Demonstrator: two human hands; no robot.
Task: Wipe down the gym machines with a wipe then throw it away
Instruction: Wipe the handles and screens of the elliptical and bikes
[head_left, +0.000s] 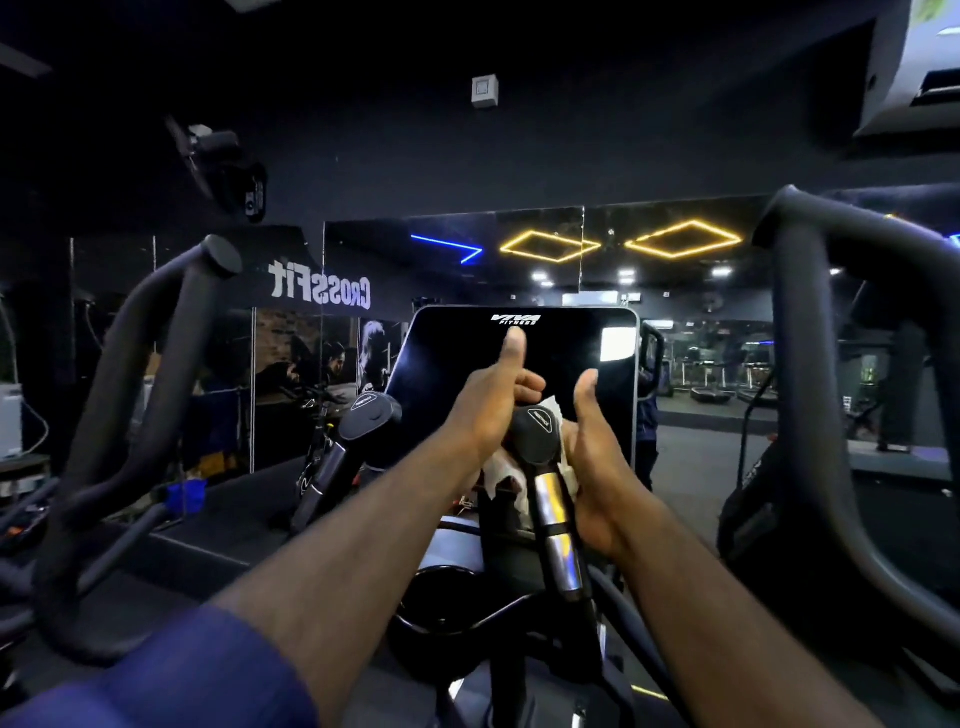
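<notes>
head view: the white wipe is bunched round the black top of the machine's right inner handle, showing just above the cap and hanging in folds below it on the left side. the left hand grasps it from the left, fingers curled over the wipe behind the handle and thumb pointing straight up. the right hand lies palm-in against the wipe on the handle's right side, thumb up too; its fingers are hidden behind the handle, so i cannot tell whether they close round it. the dark console screen just behind reads "viva fitness" in white at its top edge. a wall mirror at left shows "crossfit" in reversed white letters. the cap's small label is too small to read.
</notes>
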